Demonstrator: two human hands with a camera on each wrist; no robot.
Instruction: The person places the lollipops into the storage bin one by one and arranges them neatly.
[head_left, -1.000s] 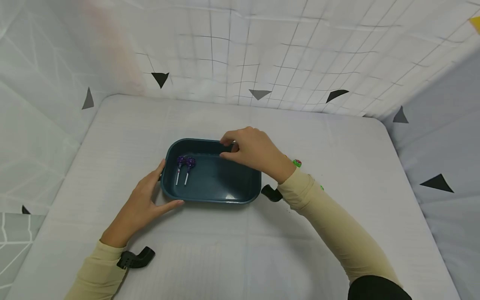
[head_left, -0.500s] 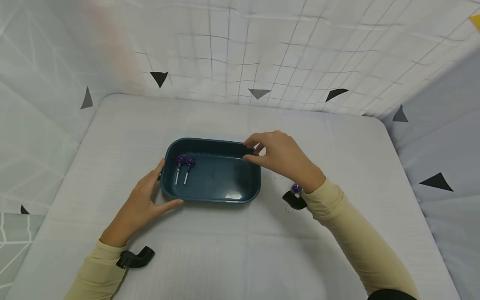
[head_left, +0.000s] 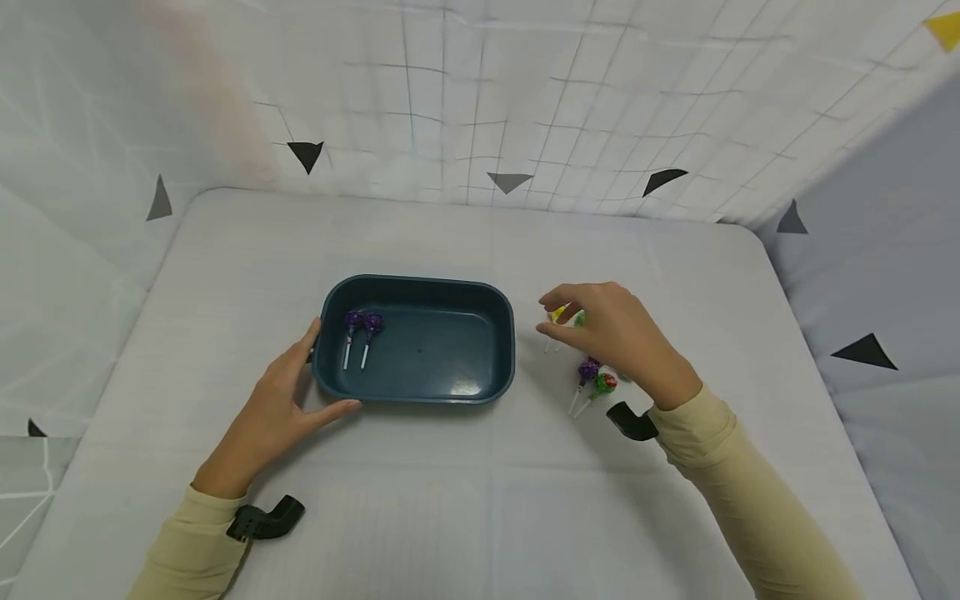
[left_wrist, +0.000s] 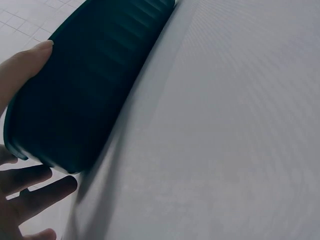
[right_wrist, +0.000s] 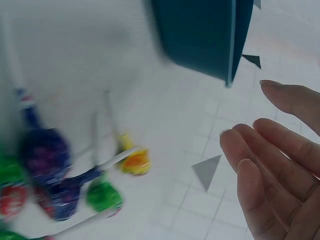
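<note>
The person's right hand point(head_left: 618, 333), at the tray's three o'clock in the head view, has bent fingers and a thumb held apart, and it grips nothing. In that view a yellow-wrapped lollipop point(head_left: 557, 313) appears in the gap between thumb and fingers; the right wrist view shows it lying well apart from the fingertips. The left hand point(head_left: 273, 408) is spread wide at the nine-to-seven o'clock corner of a dark teal, rounded rectangular tray point(head_left: 435, 354). The left wrist view shows what the head view does not: its thumb laid against the tray's outer wall, the fingers straight by the end.

Below the right hand, from six to eight o'clock, lie a green-and-red wrapped lollipop point(head_left: 606, 382) and a dark purple wrapped lollipop point(head_left: 588, 368). The right wrist view shows a second purple wrapper point(right_wrist: 64, 197), which the head view does not clearly separate, and a green wrapper point(right_wrist: 103, 196) beside the yellow one.

Inside the tray, toward ten o'clock, two purple lollipops with white sticks point(head_left: 372, 322) lie side by side, sticks pointing to six o'clock. All this stands on a white-covered table point(head_left: 420, 483).
</note>
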